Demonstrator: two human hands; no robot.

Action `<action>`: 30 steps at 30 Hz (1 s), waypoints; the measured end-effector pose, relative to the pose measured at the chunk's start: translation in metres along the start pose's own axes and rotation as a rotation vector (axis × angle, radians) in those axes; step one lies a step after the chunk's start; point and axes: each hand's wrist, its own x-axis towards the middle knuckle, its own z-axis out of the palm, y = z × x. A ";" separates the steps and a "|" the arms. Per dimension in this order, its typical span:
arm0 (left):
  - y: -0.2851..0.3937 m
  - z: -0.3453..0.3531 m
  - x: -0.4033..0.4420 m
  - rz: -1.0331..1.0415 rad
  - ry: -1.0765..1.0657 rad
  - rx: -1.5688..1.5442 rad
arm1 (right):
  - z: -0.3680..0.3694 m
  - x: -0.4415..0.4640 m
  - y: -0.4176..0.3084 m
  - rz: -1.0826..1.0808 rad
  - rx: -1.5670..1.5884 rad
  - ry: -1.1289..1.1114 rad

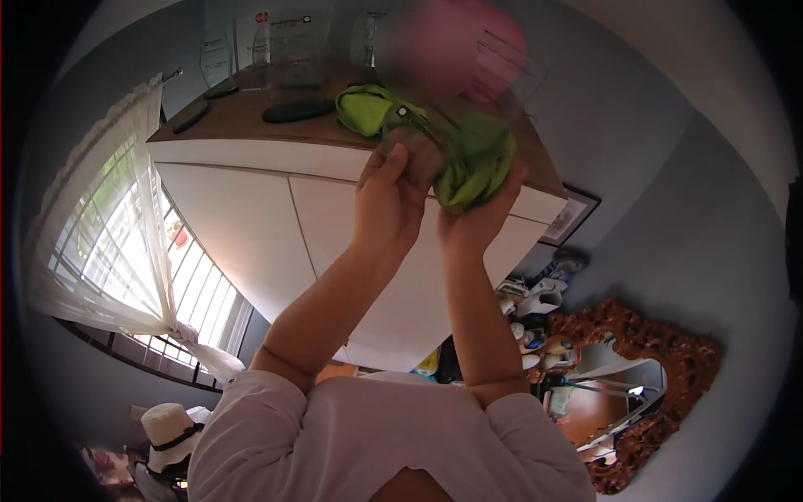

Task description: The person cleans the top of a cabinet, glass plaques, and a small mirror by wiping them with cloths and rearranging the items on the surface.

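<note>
My left hand (389,188) has its fingers closed around a clear glass-like award plaque (416,138) with a small square mark near its top. My right hand (485,213) grips a bunched lime-green cloth (473,171), pressed up close to the plaque's right side. Another patch of green cloth (364,110) lies on the brown cabinet top (335,77), left of the plaque. Whether both green parts are one piece, I cannot tell. Both hands are raised at the front edge of the white cabinet (242,209).
Clear trophies (290,50) with dark oval bases (299,110) stand on the cabinet top. A blurred pink shape (456,46) is above my hands. A curtained window (125,251) is at left, with a hat (170,435) below. A carved-frame mirror (694,351) is at lower right.
</note>
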 end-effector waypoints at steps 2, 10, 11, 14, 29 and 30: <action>-0.005 -0.002 0.002 0.045 0.020 0.005 | 0.002 -0.002 -0.001 -0.049 -0.097 0.036; -0.024 -0.004 0.013 0.021 0.104 0.087 | -0.018 0.021 0.000 -0.339 -0.667 0.214; -0.024 -0.005 0.016 -0.011 0.071 0.124 | -0.022 0.025 -0.002 -0.358 -0.731 0.216; -0.026 -0.008 0.030 -0.095 0.015 0.210 | -0.042 0.038 -0.009 -0.463 -0.919 0.208; -0.040 -0.011 0.080 -0.370 0.073 0.565 | -0.062 0.071 -0.040 -0.612 -0.852 0.338; -0.039 -0.013 0.085 -0.379 0.053 0.560 | -0.068 0.074 -0.039 -0.617 -0.849 0.312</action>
